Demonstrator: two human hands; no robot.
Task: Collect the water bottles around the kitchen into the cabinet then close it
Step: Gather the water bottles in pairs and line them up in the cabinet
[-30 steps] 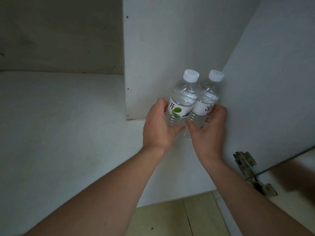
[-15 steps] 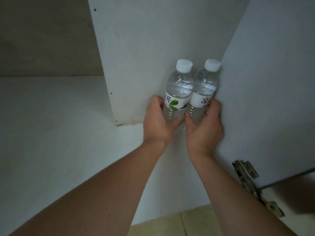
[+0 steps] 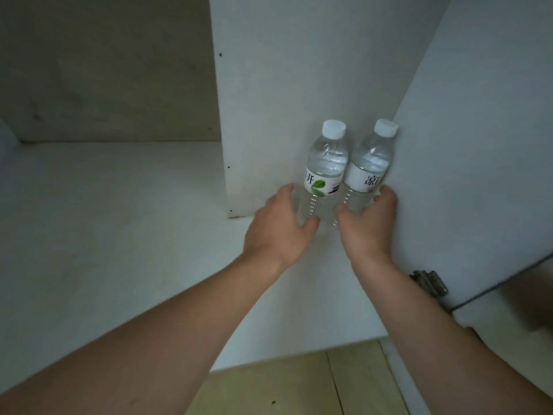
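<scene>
Bottles (image 3: 347,172) deeper in cabinet (image 3: 119,235) than before, both hands' grip looser.

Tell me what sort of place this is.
Probably inside a kitchen cabinet: a white shelf, a side panel with peg holes, and a door hinge; two water bottles stand on the shelf.

Two bare forearms in shot, no sleeves reaching the wrists. Left hand (image 3: 278,232) and right hand (image 3: 366,227) ungloved, no rings, no watch, no bands showed anywhere on either.
</scene>
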